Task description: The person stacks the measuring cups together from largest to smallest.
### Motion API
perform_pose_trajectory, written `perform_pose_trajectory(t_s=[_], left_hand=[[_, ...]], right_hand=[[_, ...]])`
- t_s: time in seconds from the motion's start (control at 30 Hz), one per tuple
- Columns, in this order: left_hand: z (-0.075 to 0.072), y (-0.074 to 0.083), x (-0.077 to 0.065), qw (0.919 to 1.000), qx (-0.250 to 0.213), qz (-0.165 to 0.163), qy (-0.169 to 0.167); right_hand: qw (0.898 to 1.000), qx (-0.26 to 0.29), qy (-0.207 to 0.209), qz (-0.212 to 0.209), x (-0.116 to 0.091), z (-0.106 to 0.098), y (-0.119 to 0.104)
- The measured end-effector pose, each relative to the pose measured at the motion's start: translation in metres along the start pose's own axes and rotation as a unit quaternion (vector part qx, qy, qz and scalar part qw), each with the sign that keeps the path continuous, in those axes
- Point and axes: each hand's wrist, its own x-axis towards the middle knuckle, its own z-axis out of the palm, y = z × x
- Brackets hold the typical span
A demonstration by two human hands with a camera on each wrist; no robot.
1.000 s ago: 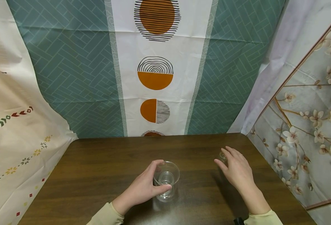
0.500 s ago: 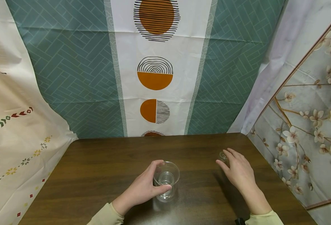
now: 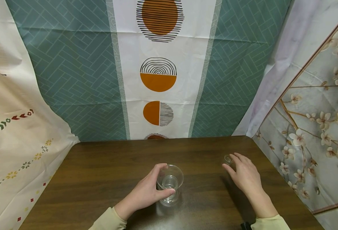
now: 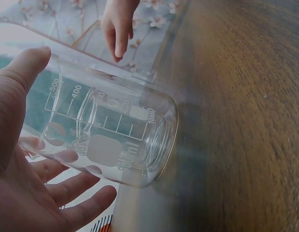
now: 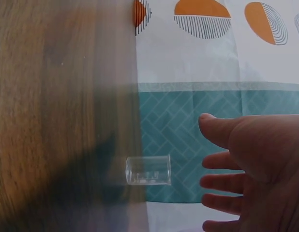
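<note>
A large glass beaker (image 3: 175, 174) with white measuring marks stands on the table, and my left hand (image 3: 146, 189) grips it round the side near the rim. In the left wrist view the thumb lies on one side of this beaker (image 4: 106, 147) and the fingers on the other. A smaller clear vessel (image 4: 85, 113) shows nested inside. Farther back on the right, a small clear beaker (image 3: 227, 158) stands upright, partly behind the fingers of my right hand (image 3: 245, 175). The right wrist view has a gap between the small beaker (image 5: 148, 171) and the relaxed fingertips.
The dark wooden table (image 3: 105, 166) ends at a teal and white patterned cloth (image 3: 169, 121) hanging behind it. A cream cloth (image 3: 22, 143) borders the left side, and a floral panel (image 3: 307, 153) the right.
My right hand has drawn slightly right and back from the small beaker, so more of that beaker shows. The left hand and the large beaker have stayed in place.
</note>
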Motion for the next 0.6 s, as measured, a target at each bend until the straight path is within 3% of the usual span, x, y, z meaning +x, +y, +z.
perform_pose_trajectory(t_s=[0.6], left_hand=[[-0.001, 0.000, -0.001, 1.0000, 0.002, 0.006, 0.008]], right_hand=[[1.000, 0.009, -0.010, 0.018, 0.007, 0.007, 0.013]])
